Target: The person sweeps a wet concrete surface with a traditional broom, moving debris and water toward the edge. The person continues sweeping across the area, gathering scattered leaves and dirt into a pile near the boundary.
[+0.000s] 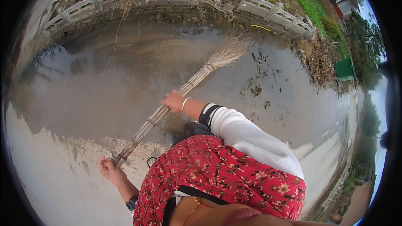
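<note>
A long twig broom (194,79), its bundled stick handle tied at intervals, slants across my front from lower left to upper right. My right hand (172,101) is wrapped around the middle of the handle. Down at the handle's butt end, my left hand (109,169) is closed on it, some of its fingers bent beside the tip. The fanned bristles (230,52) reach the wet ground and look blurred at their ends. Muddy water (109,96) spreads under the broom, and wet leaves (257,86) lie scattered to the right of the bristles.
A low pale concrete railing (96,2) runs along the far side, with another section (276,14) farther right. A yellow strip (260,27) lies near it. Dry leaves (312,56) are heaped beside a green bin (345,70). Lighter, drier pavement (54,167) borders the water nearby.
</note>
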Demonstrator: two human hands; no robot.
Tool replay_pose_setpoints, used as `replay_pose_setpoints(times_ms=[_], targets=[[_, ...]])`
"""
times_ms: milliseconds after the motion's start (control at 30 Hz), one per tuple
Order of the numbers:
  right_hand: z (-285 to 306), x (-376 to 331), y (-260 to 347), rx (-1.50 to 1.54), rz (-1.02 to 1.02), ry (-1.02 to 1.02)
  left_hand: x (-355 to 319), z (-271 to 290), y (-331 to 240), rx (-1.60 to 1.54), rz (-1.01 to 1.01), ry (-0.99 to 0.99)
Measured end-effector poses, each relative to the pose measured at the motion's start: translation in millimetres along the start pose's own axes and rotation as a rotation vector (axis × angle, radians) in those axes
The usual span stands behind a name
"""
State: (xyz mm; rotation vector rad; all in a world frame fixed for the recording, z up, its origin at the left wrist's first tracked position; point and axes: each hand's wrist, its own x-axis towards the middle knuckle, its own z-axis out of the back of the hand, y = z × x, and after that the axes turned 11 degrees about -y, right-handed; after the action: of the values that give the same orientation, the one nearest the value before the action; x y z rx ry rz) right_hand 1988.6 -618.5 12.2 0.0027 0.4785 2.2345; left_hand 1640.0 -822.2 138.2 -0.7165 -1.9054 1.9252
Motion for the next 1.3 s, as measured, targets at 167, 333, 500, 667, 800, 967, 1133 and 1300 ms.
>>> replay_pose_setpoints(times_ms=[167, 333, 500, 667, 800, 967, 1133, 1300], targets=[[17.7, 93.3, 28.6, 0.066, 0.213, -0.059, -8.9, 18.7, -37.3, 0.082, -0.138, -0.229], [20.7, 165.3, 19.7, 0.087, 0.322, 0.005, -46.2, -28.9, -52.4, 0.235, -0.225, -0.408], [-5.1, 193.4, -59.3, 0.173, 0.279, -0.012, -79.3, -126.3, -18.2, 0.274, -0.189, -0.358], [-52.9, 152.8, -171.2, 0.201, -0.024, 0.062, -40.2, -216.7, 47.4, 0.388, -0.174, -0.142], [-71.0, 80.2, -270.2, 0.210, -0.234, -0.056, -25.8, -295.5, 102.0, 0.462, -0.175, 0.120], [-54.9, 6.0, -344.3, 0.103, -0.471, -0.004, -27.0, -375.1, 150.2, 0.501, -0.198, 0.320], [-29.3, -60.7, -360.0, -0.082, -0.532, 0.122, -28.9, -394.9, 179.0, 0.240, 0.121, 0.389], [-18.8, -83.7, -326.4, -0.124, -0.501, 0.162, -28.3, -356.6, 171.7, 0.230, 0.183, 0.351]])
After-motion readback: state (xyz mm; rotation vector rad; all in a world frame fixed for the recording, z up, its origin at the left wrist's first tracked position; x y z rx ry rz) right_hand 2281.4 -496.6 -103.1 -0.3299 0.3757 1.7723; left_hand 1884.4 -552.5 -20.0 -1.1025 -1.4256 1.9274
